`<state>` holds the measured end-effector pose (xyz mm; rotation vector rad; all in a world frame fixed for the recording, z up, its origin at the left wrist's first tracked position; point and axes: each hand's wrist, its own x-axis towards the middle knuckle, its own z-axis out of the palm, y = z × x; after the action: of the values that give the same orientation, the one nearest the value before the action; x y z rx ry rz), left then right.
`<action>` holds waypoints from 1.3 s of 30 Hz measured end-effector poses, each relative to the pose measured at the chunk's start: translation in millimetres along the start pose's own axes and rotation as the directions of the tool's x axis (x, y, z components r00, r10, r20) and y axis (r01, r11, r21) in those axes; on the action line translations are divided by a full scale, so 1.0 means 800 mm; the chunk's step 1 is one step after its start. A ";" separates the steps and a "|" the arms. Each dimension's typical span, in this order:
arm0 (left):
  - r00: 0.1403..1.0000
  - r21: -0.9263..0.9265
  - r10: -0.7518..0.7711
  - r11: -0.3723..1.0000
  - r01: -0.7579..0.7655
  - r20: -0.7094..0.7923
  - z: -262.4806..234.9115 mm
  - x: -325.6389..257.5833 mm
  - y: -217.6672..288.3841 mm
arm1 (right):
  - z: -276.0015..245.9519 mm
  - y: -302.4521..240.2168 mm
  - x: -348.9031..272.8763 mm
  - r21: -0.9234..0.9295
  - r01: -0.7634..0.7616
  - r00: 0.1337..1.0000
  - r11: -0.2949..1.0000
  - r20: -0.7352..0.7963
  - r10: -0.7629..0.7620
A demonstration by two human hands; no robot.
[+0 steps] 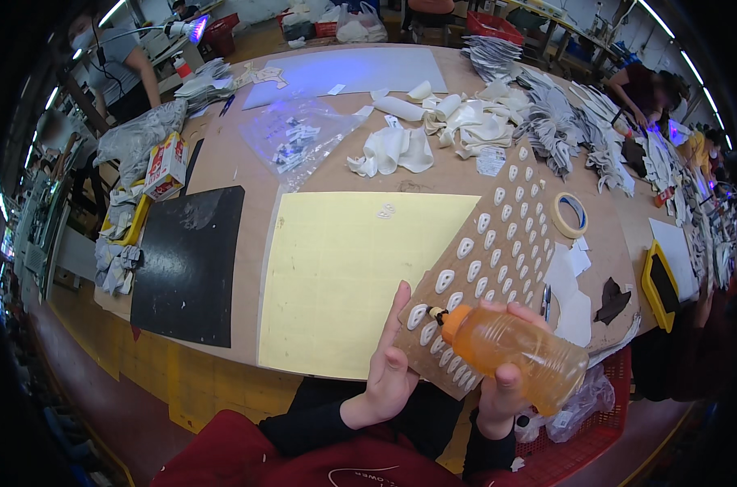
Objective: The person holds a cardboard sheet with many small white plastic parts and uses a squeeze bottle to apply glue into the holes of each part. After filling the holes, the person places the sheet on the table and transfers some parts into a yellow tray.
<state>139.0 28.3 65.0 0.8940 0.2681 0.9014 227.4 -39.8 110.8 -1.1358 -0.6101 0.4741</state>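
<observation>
My left hand (388,380) grips the lower left edge of a brown cardboard sheet (458,297), which is tilted and bears rows of small white oval pieces with a slot in the middle. In my right hand (498,402) is a clear squeeze bottle (524,354) of amber liquid, lying nearly sideways with its orange cap (457,323) toward the left. Its dark narrow tip (437,313) is at a white oval piece (417,316) near the sheet's left edge; whether they touch I cannot tell. Behind the sheet lies a yellow gridded board (344,284) with small white pieces (385,211) on it.
A black mat (191,272) lies to the left. Right of the sheet are a tape roll (569,215), a pen (546,302) and a yellow-framed tray (659,284). White fabric pieces (397,152), grey stacks (551,122) and a plastic bag (295,142) lie farther back. A red basket (608,442) stands lower right.
</observation>
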 end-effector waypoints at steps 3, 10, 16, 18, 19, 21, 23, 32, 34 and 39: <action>1.000 0.004 0.004 1.000 -0.004 0.004 0.000 0.000 0.000 | -0.002 0.000 -0.004 0.009 -0.011 1.000 1.000 0.001 0.011; 1.000 0.021 0.005 1.000 -0.006 0.018 0.001 -0.001 0.003 | -0.004 0.003 -0.018 0.032 0.025 0.998 0.999 0.048 -0.027; 0.999 0.010 -0.001 1.000 0.001 0.035 0.000 -0.002 0.002 | -0.001 0.003 -0.022 0.110 0.015 0.997 0.994 0.077 -0.024; 1.000 0.020 -0.002 1.000 0.001 0.021 0.000 -0.001 0.001 | 0.006 0.004 -0.016 0.082 0.042 0.998 0.996 0.047 -0.046; 1.000 0.025 -0.003 1.000 0.002 0.014 0.000 -0.001 0.000 | 0.009 0.006 -0.011 0.067 0.055 0.998 0.996 0.032 -0.057; 1.000 -0.003 0.002 1.000 -0.002 0.012 -0.003 0.001 -0.001 | 0.012 0.014 0.000 0.017 0.162 0.987 0.987 -0.017 -0.162; 0.999 -0.081 -0.024 0.996 0.022 -0.025 -0.006 0.005 0.000 | 0.006 0.026 0.005 0.076 0.194 0.974 0.978 -0.137 -0.183; 0.982 -0.351 -0.103 0.935 0.042 -0.156 -0.079 0.066 0.044 | -0.082 0.047 0.000 0.764 -0.042 0.886 0.643 -0.270 0.378; 0.990 -0.370 -0.010 0.928 -0.043 -0.141 -0.098 0.078 0.070 | -0.092 0.061 -0.020 0.902 -0.143 0.877 0.408 -0.076 0.474; 0.953 -0.291 0.244 0.912 -0.288 -0.179 -0.116 0.112 0.146 | -0.045 0.085 -0.027 0.801 -0.308 0.663 -0.513 0.568 0.489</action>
<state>77.6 184.5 110.3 0.5788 0.1160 1.2260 232.7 -54.3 32.5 0.4664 0.6406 1.3480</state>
